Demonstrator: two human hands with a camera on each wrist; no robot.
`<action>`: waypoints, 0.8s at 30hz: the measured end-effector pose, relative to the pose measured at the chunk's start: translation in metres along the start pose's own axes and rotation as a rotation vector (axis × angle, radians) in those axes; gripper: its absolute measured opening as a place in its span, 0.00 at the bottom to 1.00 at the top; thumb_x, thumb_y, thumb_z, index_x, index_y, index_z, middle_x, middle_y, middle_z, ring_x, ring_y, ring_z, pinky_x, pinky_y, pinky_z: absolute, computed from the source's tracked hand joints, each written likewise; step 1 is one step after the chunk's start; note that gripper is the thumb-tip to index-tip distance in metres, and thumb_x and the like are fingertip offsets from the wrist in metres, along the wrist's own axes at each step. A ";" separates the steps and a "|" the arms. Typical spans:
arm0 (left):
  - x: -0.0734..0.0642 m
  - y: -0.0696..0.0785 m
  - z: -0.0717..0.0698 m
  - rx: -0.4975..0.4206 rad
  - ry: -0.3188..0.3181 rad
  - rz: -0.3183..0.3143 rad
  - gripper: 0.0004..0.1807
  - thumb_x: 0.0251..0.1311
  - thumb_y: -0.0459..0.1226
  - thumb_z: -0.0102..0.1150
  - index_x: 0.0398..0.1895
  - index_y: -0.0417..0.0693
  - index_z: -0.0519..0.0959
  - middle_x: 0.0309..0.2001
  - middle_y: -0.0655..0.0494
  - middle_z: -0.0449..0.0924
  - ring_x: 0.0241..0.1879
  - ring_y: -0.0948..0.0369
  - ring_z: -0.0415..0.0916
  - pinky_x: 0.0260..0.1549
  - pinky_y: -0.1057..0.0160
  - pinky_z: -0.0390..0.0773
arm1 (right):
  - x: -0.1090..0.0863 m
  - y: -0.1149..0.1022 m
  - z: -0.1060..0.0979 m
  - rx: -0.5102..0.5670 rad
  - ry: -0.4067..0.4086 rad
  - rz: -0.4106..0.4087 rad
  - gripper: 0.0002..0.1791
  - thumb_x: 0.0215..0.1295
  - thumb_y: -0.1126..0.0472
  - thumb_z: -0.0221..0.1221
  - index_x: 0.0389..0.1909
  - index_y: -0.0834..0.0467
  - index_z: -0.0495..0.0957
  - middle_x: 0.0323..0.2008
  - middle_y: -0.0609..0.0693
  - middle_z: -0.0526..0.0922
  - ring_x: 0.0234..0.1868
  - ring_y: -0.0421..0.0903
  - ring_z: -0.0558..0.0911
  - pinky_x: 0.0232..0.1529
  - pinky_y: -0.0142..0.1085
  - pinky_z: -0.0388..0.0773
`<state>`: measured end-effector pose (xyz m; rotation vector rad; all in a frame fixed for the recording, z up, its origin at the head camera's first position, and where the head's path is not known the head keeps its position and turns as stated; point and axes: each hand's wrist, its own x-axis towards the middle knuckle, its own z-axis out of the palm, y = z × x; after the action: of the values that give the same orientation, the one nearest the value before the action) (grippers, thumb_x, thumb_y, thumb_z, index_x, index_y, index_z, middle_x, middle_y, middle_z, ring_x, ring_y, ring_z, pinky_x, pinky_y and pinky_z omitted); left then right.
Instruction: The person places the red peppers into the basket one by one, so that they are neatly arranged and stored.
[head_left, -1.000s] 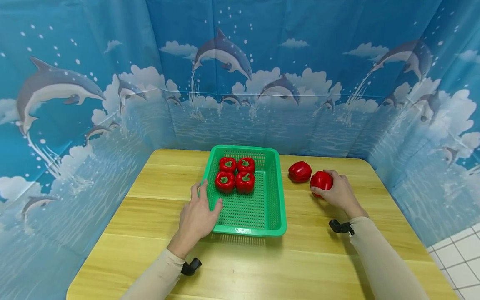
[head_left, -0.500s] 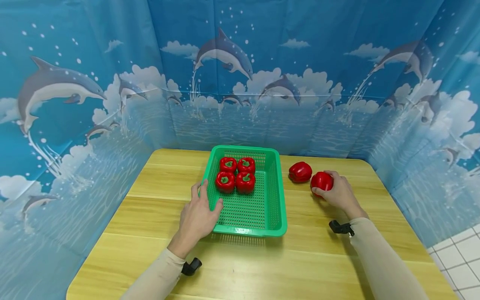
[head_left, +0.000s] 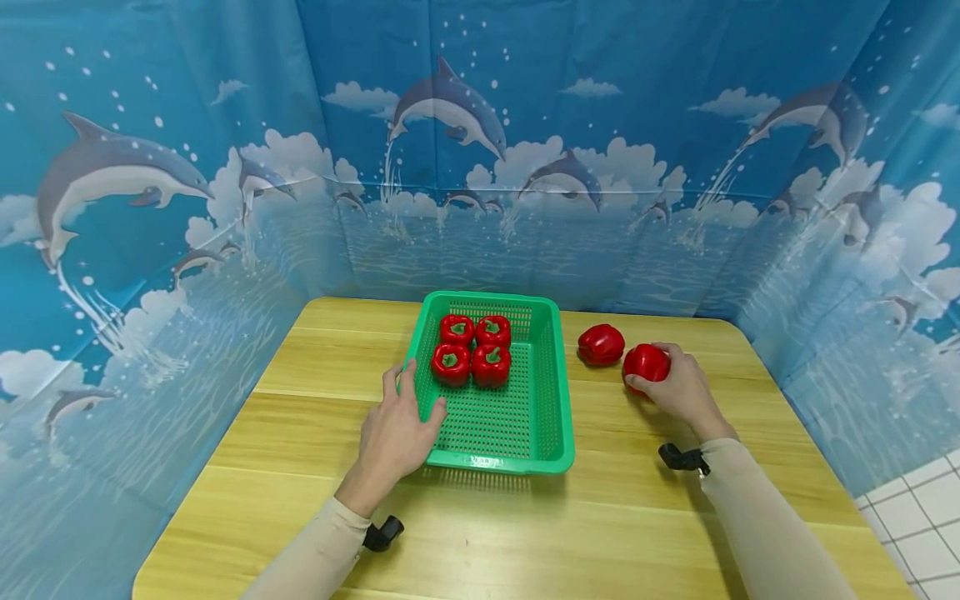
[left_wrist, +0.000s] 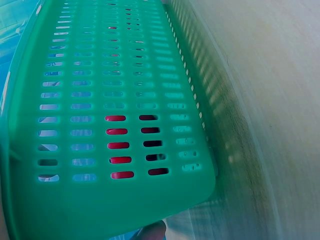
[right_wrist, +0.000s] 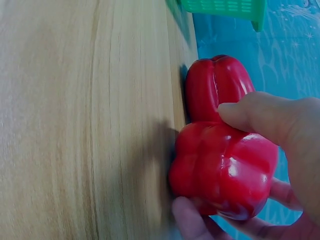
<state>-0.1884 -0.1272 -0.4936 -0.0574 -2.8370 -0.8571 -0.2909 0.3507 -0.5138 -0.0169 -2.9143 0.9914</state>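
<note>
Pepper (head_left: 642,362), frame right, barely shifted, still outside basket (head_left: 491,462); right hand (head_left: 684,390) grip clamped round it, left hand (head_left: 397,432) clasping basket.

Head view: bright, even light, with wide-angle stretching at the edges and pale glare on the tabletop (head_left: 487,542) between the left hand (head_left: 397,437) and right hand (head_left: 684,387), nearer the viewer. Wrist views: dimmer, bluish, soft in detail; white highlights on the red pepper (right_wrist: 217,172) in the right hand, a diffuse shadow beside it.
</note>
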 end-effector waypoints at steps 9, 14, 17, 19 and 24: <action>0.000 0.001 0.000 -0.005 0.001 -0.004 0.50 0.84 0.58 0.60 0.95 0.39 0.56 0.89 0.34 0.61 0.14 0.57 0.65 0.16 0.61 0.67 | -0.005 -0.005 -0.002 0.031 0.055 0.019 0.53 0.79 0.47 0.74 0.87 0.73 0.59 0.76 0.81 0.72 0.72 0.81 0.76 0.66 0.76 0.86; -0.001 0.002 -0.001 -0.002 -0.003 -0.007 0.51 0.84 0.58 0.59 0.96 0.40 0.56 0.89 0.34 0.60 0.14 0.57 0.65 0.16 0.61 0.67 | -0.009 -0.010 -0.001 0.052 0.098 0.003 0.51 0.78 0.48 0.74 0.86 0.72 0.60 0.77 0.80 0.73 0.73 0.80 0.76 0.67 0.76 0.85; 0.000 0.002 -0.002 -0.003 -0.003 -0.006 0.51 0.84 0.59 0.59 0.96 0.40 0.56 0.89 0.34 0.60 0.14 0.57 0.65 0.16 0.60 0.68 | -0.011 -0.015 -0.002 0.058 0.119 -0.005 0.51 0.78 0.48 0.74 0.85 0.73 0.61 0.77 0.79 0.73 0.72 0.79 0.76 0.66 0.76 0.85; 0.000 0.002 -0.002 -0.002 -0.003 -0.006 0.51 0.84 0.59 0.59 0.96 0.39 0.56 0.89 0.34 0.60 0.14 0.57 0.66 0.16 0.60 0.68 | -0.013 -0.018 -0.002 0.061 0.131 -0.014 0.50 0.78 0.48 0.74 0.85 0.73 0.61 0.76 0.79 0.73 0.72 0.79 0.77 0.66 0.76 0.86; -0.001 0.002 -0.002 0.001 -0.004 -0.005 0.51 0.84 0.59 0.60 0.96 0.40 0.56 0.89 0.34 0.60 0.14 0.57 0.66 0.16 0.60 0.68 | -0.017 -0.027 -0.002 0.069 0.155 -0.044 0.50 0.79 0.48 0.73 0.84 0.74 0.61 0.75 0.79 0.74 0.70 0.79 0.78 0.65 0.74 0.87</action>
<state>-0.1875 -0.1268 -0.4915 -0.0524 -2.8419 -0.8580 -0.2731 0.3303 -0.4970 -0.0243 -2.7274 1.0344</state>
